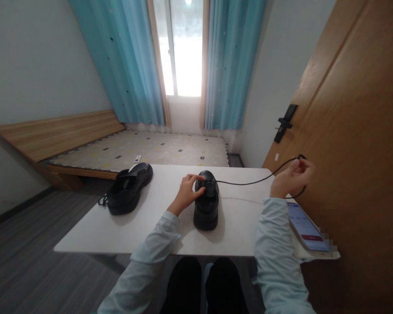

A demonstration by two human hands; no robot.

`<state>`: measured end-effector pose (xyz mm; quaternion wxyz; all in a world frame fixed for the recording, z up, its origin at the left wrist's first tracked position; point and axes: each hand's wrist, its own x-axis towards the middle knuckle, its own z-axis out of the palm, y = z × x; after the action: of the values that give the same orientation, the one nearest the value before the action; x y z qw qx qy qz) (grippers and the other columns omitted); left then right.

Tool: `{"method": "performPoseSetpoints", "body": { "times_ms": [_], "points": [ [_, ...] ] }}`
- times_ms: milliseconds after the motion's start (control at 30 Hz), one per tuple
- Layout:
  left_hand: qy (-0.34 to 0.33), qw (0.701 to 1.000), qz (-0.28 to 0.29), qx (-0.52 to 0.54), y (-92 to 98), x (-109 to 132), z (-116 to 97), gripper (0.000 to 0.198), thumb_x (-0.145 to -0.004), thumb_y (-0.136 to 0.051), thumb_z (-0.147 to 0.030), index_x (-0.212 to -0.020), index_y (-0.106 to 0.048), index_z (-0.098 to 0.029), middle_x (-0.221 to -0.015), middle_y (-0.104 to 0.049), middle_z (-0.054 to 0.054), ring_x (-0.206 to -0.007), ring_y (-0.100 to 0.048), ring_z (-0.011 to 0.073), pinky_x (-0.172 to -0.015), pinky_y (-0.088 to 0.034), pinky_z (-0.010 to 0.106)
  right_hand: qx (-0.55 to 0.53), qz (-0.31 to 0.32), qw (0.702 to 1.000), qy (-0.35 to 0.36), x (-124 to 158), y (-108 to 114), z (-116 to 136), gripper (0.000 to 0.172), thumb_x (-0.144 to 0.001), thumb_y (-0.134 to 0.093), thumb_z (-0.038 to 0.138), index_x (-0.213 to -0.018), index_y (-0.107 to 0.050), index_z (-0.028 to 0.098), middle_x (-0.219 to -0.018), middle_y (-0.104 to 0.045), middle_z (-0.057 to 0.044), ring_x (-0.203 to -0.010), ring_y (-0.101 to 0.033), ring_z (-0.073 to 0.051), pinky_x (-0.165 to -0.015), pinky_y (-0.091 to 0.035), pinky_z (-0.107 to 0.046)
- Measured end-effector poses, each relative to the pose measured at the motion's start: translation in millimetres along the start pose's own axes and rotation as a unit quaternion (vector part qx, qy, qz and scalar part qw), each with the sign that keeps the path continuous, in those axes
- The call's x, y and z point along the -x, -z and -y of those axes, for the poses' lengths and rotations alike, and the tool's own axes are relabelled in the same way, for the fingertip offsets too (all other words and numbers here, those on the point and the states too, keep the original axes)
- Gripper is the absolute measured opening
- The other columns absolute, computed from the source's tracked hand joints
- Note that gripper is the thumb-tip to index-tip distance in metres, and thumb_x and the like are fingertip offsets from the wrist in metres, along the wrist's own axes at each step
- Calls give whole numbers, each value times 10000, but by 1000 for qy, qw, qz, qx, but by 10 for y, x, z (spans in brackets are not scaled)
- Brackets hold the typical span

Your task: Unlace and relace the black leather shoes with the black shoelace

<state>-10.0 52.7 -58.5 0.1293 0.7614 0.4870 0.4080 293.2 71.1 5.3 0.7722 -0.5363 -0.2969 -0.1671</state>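
Head view: at the near edge, dark-clad legs (185, 285) are seen below the tabletop, w/ both forearms covered by pale blue sleeves (277, 244). A white table (170, 237) is set across the front. Nr its R end a phone (308, 229) w/ lit screen is laid flat, partly blurred at one corner; the screen text can't be read. Mid-table, the centre shoe (205, 218), black, is stood upright on its sole, lengthwise to the wearer. Its upper is touched from the L by the L hand (189, 192), thumb & fingers curved apart round the tongue area; whether anything is pinched there can't be told. From the same shoe a thin black lace (245, 183) is stretched to the R w/ a slight sag. It's gripped in the closed fingers of the R hand (293, 176), held up over the table's R end; a loose length is hung below that hand. To the L, well apart, the other black shoe (127, 196) is stood on the table, angled, w/ dark laces bunched at its side. Beyond, a bed (170, 150) w/ patterned mattress is placed; to the R, a brown door (347, 131) is fitted w/ a black handle. Farthest back, a bright window (186, 56) is flanked by blue curtains (234, 65).
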Motion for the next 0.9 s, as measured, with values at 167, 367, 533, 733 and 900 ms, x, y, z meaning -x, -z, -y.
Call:
{"method": "performPoseSetpoints", "body": {
  "times_ms": [167,367,533,733,900],
  "points": [
    [-4,1000,3,1,8,-5,-14,287,-746,-643,-241,-1030,-617,-220,-1078,-559,63,-1073,-510,250,-984,-398,437,-212,161,962,-58,239,-216,204,177,-820,-561,326,-893,-558,165,-858,-593,-35,-796,-634,-151,-769,-559,-348],
    [-15,999,-7,47,2,-17,-25,451,-743,-685,-325,-1150,-539,-195,-1182,-564,94,-1162,-498,259,-1030,-372,440,-185,514,832,-91,532,-264,546,199,-688,-695,319,-770,-693,138,-715,-636,-29,-622,-606,-141,-644,-528,-312],
    [-32,991,16,132,-36,-68,-236,894,-664,-766,-383,-1394,-288,-189,-1431,-405,166,-1323,-397,301,-1097,-309,464,-165,655,737,17,807,-215,908,66,-683,-685,201,-703,-732,159,-678,-626,-28,-668,-595,-151,-688,-492,-305],
    [-34,973,81,214,-103,-197,-438,336,-836,-572,-356,-1091,-585,-138,-1080,-670,112,-1072,-599,252,-928,-468,372,-299,623,721,-57,974,-241,1251,69,-680,-708,210,-738,-688,178,-744,-607,-8,-716,-598,-135,-664,-519,-267],
    [-57,964,155,211,34,-229,-508,298,-910,-443,-378,-976,-642,-166,-936,-707,59,-889,-645,184,-841,-483,304,-398,468,784,-81,629,-354,1355,149,-706,-735,263,-720,-605,191,-745,-589,15,-777,-608,-127,-791,-549,-315]
  ]
}}
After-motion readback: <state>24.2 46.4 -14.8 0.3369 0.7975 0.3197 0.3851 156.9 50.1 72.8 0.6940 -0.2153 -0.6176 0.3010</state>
